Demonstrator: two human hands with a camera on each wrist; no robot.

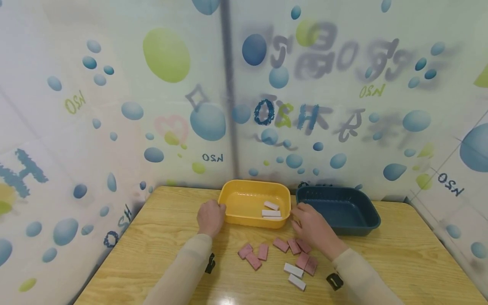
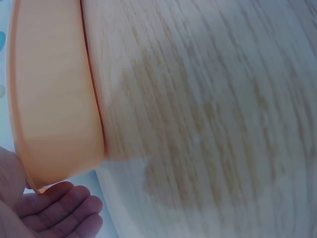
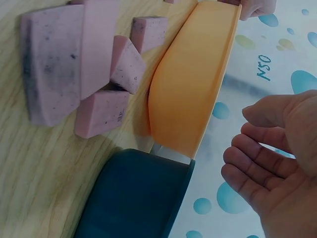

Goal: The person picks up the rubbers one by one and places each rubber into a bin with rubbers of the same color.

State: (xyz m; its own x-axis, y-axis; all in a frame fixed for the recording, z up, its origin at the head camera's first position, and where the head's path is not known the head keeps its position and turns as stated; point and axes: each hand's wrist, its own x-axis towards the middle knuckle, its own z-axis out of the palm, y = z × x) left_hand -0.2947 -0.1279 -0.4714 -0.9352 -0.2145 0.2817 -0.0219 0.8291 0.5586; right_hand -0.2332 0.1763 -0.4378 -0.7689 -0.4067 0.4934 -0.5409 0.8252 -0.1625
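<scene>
A yellow plastic bin (image 1: 244, 203) stands at the back of the table, with a few white blocks (image 1: 271, 213) in its right part. My left hand (image 1: 211, 217) holds the bin's left end, thumb and fingers about the rim, as the left wrist view also shows. Beside the bin's right end is my right hand (image 1: 310, 226); in the right wrist view its fingers (image 3: 252, 163) are loosely bent, hold nothing and stand apart from the rim. Several pink, dark-speckled blocks (image 1: 263, 251) lie on the table in front of the bin, along with two white blocks (image 1: 293, 270).
Right of the yellow bin stands a dark blue bin (image 1: 343, 212), close beside it. The wood-grain table (image 1: 160, 237) backs onto a pale curtain (image 1: 183, 144) printed with blue and green drops. Each wrist wears a black strap (image 1: 334, 281).
</scene>
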